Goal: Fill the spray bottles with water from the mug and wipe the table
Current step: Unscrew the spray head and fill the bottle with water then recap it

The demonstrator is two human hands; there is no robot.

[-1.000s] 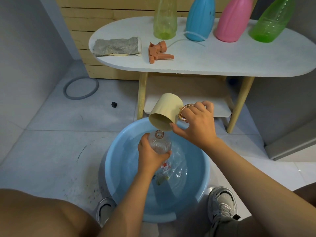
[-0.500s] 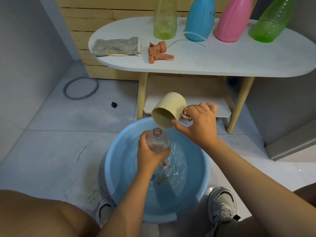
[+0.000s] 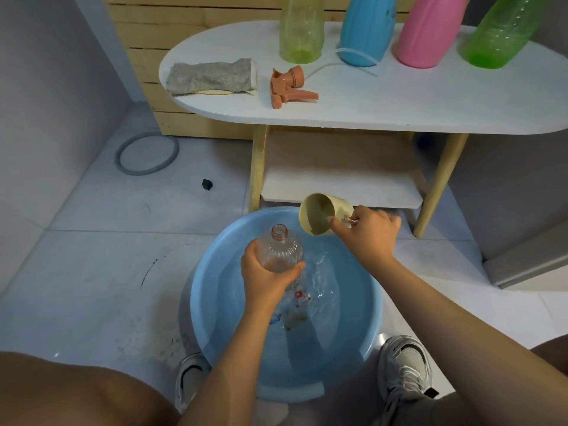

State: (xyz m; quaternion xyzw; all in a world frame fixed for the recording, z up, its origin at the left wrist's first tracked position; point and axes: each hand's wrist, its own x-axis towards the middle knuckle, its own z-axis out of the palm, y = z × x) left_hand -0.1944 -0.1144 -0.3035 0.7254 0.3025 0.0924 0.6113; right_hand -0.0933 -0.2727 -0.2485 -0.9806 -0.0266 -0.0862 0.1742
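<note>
My left hand (image 3: 266, 273) grips a clear plastic spray bottle (image 3: 281, 250) with no cap, its neck pointing up and away, over a blue basin (image 3: 215, 318) of water on the floor. My right hand (image 3: 367, 236) holds a cream mug (image 3: 319, 216) by its handle, tipped on its side with the mouth facing me, up and right of the bottle's neck. On the white table (image 3: 399, 99) stand a yellow-green (image 3: 301, 29), a blue (image 3: 367, 29), a pink (image 3: 428, 32) and a green bottle (image 3: 501, 35). An orange spray head (image 3: 290, 87) and a grey cloth (image 3: 212, 78) lie on it.
The table has wooden legs and a low shelf (image 3: 341, 186) just behind the basin. A grey ring (image 3: 147, 155) and a small black cube (image 3: 207, 184) lie on the tiled floor at left. My shoes (image 3: 405, 367) flank the basin. A wall stands at right.
The mug has left the bottle's mouth, moving right and turning its opening toward me. The bottle has tilted left and away from the mug.
</note>
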